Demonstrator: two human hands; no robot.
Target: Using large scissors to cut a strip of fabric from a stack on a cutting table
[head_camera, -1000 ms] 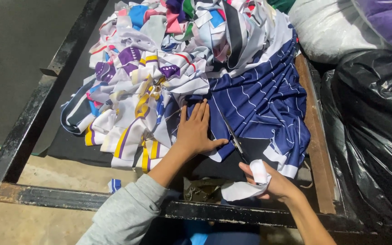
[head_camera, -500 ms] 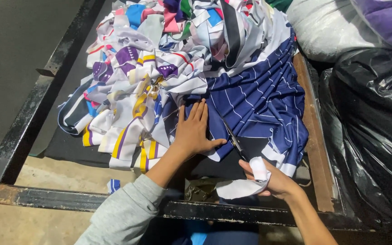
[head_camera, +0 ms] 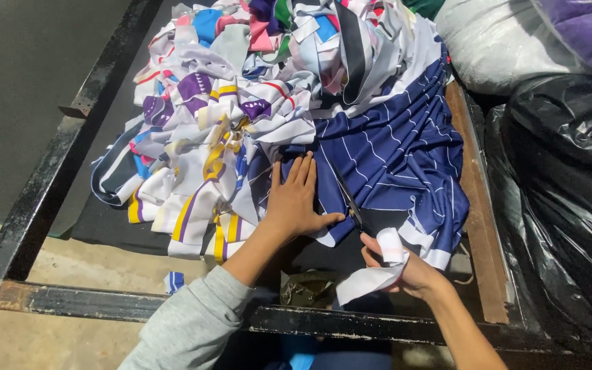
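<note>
**Navy striped cloth under the scissors**

Navy striped cloth (head_camera: 395, 157) lay spread over the right side of the black-framed bench (head_camera: 49, 199), its white-banded hem hanging toward the near rail. There was only the one view, from the head camera, looking down on both hands.

The left hand (head_camera: 296, 202) lay flat on the cloth, fingers together and pointing away, thumb out to the right, pinning the fabric just left of the cut line. It gripped nothing; it only pressed. The right hand (head_camera: 399, 267) sat near the front rail, closed around the handles of the scissors (head_camera: 347, 199) and a white strip of fabric (head_camera: 375, 274) bunched in the same grip. The blades ran up and away from that hand, between the thumb of the left hand and the striped panel; how far apart the blades stood I could not tell.

So the cloth lay directly under the left palm and just beyond the right hand, touching the blades. To my eye, cutting well here meant keeping the cloth flat and taut beside the blades, with the left thumb clear of them.

Left of the navy piece was a heap of offcuts (head_camera: 220, 137) in white, yellow, purple and pink. A black plastic sack (head_camera: 563, 205) stood off the right edge, a white sack (head_camera: 495, 41) behind it.
</note>
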